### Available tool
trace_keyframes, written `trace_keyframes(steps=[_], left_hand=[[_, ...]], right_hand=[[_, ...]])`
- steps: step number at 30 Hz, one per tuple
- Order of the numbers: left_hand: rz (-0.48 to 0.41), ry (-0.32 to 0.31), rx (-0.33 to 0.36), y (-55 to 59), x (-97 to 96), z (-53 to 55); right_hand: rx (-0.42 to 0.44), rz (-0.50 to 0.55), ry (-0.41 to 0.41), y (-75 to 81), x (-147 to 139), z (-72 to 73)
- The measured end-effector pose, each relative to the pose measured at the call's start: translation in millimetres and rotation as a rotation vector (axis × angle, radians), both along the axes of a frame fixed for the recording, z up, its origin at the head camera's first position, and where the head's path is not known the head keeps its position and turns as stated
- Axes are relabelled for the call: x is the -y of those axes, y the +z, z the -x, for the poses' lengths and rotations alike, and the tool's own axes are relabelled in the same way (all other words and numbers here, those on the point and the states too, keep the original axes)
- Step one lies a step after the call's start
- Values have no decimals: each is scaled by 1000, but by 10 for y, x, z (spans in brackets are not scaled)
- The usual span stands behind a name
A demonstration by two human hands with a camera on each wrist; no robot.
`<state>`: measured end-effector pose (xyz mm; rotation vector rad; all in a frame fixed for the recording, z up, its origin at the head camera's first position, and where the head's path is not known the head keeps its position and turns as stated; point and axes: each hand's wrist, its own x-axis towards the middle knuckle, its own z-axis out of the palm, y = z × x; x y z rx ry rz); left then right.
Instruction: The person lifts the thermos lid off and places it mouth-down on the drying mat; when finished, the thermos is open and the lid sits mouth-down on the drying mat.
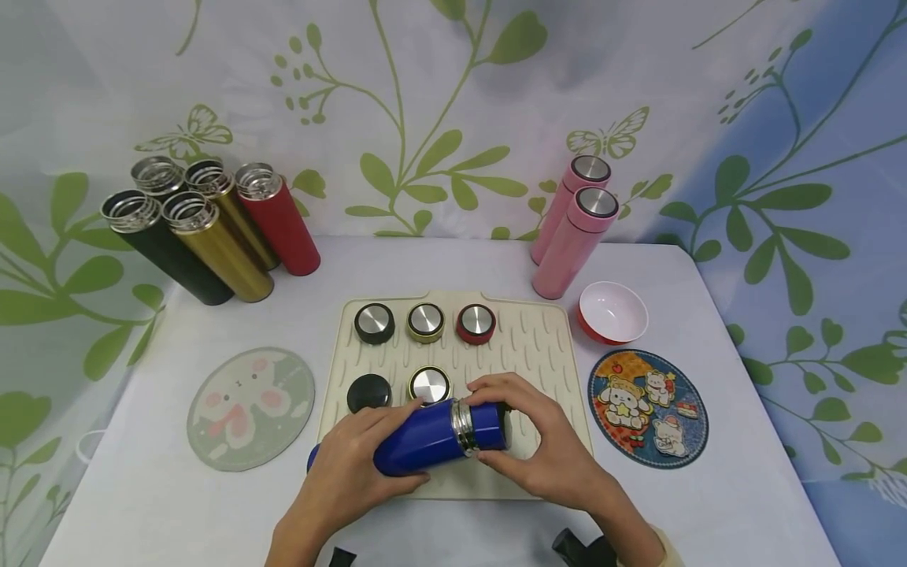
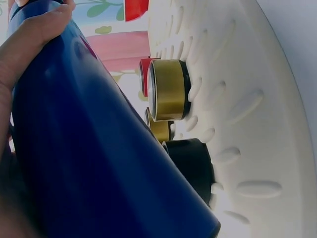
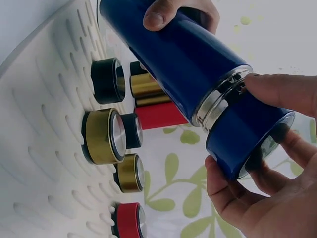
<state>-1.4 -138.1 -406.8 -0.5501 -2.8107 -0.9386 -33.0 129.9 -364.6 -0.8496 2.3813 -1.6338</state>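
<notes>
overall, a white table (image 1: 163, 504) stands against a cloth backdrop printed with green leaves and butterflies, blue toward the right. a cream ribbed mat (image 1: 538, 346) lies in the middle of the table with five loose caps on it: black (image 1: 374, 323), gold (image 1: 426, 321) and red (image 1: 475, 324) in the far row, a plain black one (image 1: 369, 392) and a second gold one (image 1: 429, 384) in the near row. open flasks (image 1: 205, 228) in black, gold and red stand grouped at the far left, two pink flasks (image 1: 574, 236) at the far right, with a red-and-white bowl (image 1: 612, 313) beside them. a round rabbit pad (image 1: 251, 408) lies left of the mat and a cartoon pad (image 1: 648, 408) right of it.

the blue flask (image 1: 425, 437) lies nearly level over the mat's near edge, its long axis running left to right, base to the left and lid (image 1: 487, 425) to the right, a silver ring showing at the joint. the left hand (image 1: 354, 472) wraps round the body from below and behind, thumb on top. the right hand (image 1: 546, 441) curls round the lid, fingers over the top and thumb beneath. the flask sits between both hands, just in front of the near gold cap.
</notes>
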Motion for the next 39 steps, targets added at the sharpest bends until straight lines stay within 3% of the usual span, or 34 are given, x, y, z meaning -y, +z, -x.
trace_keyframes(steps=[4,9,14,20,25,31,39], left_hand=[[-25,12,-13,-8,34,0],[-93,16,-27,1,92,3],[-177,24,-98,68,144,3],[-332,19,-188,142,220,9],[-406,31,-290,135,292,46],[-432,65,-318,115,354,75],[-464,99,-343,120,380,78]], right_hand=[[-16,-14,-56,-20,-8,17],[8,-84,-197,-80,-30,51],[-3,-189,-270,-148,-57,115],[-81,-294,-260,-299,-68,218],[-102,-340,-215,-482,-39,310],[-152,-429,-200,-708,0,430],[-134,-515,-219,-836,54,521]])
